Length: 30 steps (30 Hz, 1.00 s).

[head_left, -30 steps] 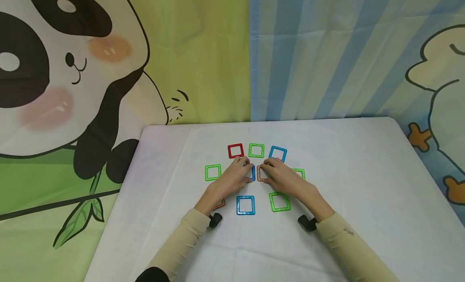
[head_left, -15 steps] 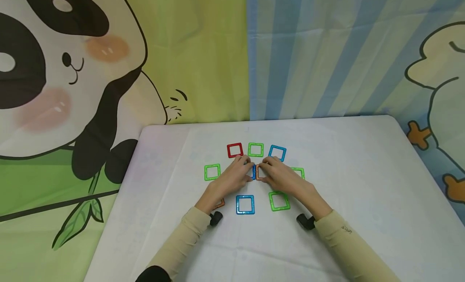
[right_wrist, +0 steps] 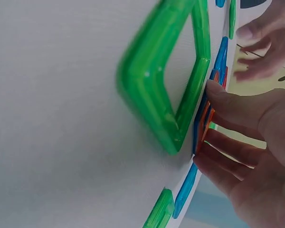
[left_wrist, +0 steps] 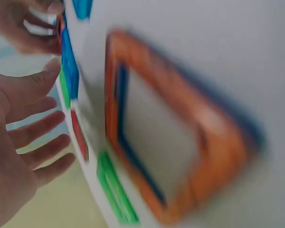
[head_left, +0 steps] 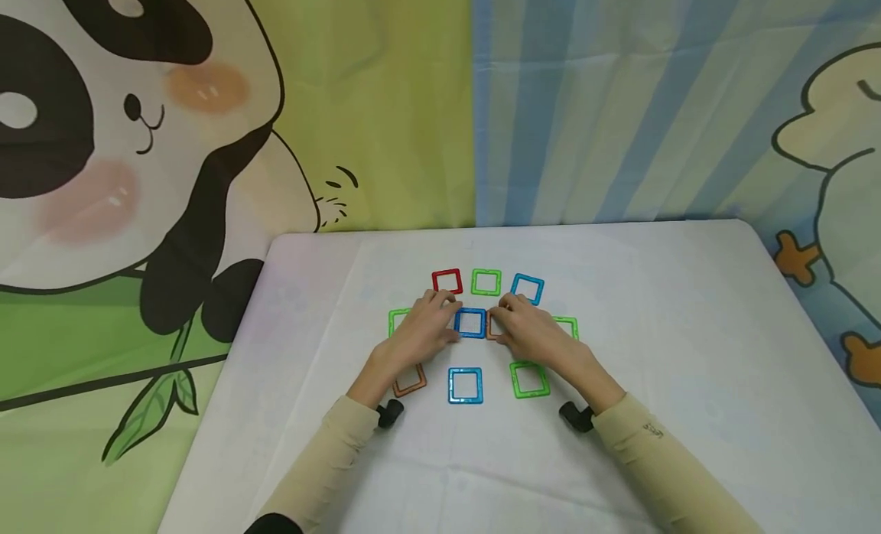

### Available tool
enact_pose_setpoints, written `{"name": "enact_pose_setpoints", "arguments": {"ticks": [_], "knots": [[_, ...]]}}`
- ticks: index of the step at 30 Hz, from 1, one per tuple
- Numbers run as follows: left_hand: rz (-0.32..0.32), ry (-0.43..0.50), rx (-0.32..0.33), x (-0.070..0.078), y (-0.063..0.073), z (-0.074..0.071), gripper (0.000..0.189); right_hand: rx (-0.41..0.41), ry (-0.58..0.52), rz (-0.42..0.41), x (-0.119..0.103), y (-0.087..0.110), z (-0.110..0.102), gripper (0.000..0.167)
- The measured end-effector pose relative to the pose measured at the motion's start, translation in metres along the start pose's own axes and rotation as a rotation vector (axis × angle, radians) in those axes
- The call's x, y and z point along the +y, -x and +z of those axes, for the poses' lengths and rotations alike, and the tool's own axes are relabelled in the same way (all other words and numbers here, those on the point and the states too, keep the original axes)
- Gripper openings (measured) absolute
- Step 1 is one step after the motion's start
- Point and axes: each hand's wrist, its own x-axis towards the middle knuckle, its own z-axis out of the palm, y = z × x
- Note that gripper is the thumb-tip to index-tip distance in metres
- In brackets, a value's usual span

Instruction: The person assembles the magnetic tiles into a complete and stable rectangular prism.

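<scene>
In the head view my right hand (head_left: 538, 335) pinches an orange square magnetic tile frame (head_left: 489, 325) at the middle of the table. The right wrist view has thumb and fingertips on opposite edges of that tile, where dark blue also shows. A blue square tile (head_left: 471, 336) lies against its left side, on the table. Just left of the blue tile is my left hand (head_left: 421, 329), held apart from it. Its fingers look fairly straight and spread in the left wrist view. Beneath the left wrist lies another orange tile (head_left: 411, 390), large and blurred in the left wrist view.
Around the hands lie red (head_left: 434, 282), green (head_left: 486, 293) and blue (head_left: 528, 277) tiles at the back. A green tile (head_left: 391, 323) is partly behind the left hand, another green tile (head_left: 575, 329) beyond the right. In front are a blue tile (head_left: 465, 401) and a green tile (head_left: 531, 395).
My left hand has let go of the blue tile and moved left, leaving that tile in full view beside the orange one. The gap between the two tiles has closed. My right hand stays put.
</scene>
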Motion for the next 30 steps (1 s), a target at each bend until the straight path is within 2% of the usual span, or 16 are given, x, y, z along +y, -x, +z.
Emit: {"name": "enact_pose_setpoints", "arguments": {"ticks": [5,9,18,30], "knots": [[-0.105,-0.032,-0.017,-0.020,0.016,-0.010,0.051,-0.015,0.008,0.024,0.000,0.000,0.000,0.045],[-0.146,-0.057,-0.046,-0.031,0.023,-0.012,0.052,-0.026,0.016,0.041,0.000,0.001,0.000,0.046],[-0.171,-0.106,-0.100,-0.034,0.026,-0.013,0.059,-0.006,0.014,0.017,-0.001,0.000,0.001,0.046],[-0.159,-0.102,-0.088,-0.035,0.027,-0.012,0.057,-0.034,0.011,0.035,-0.004,-0.003,-0.001,0.045]]}}
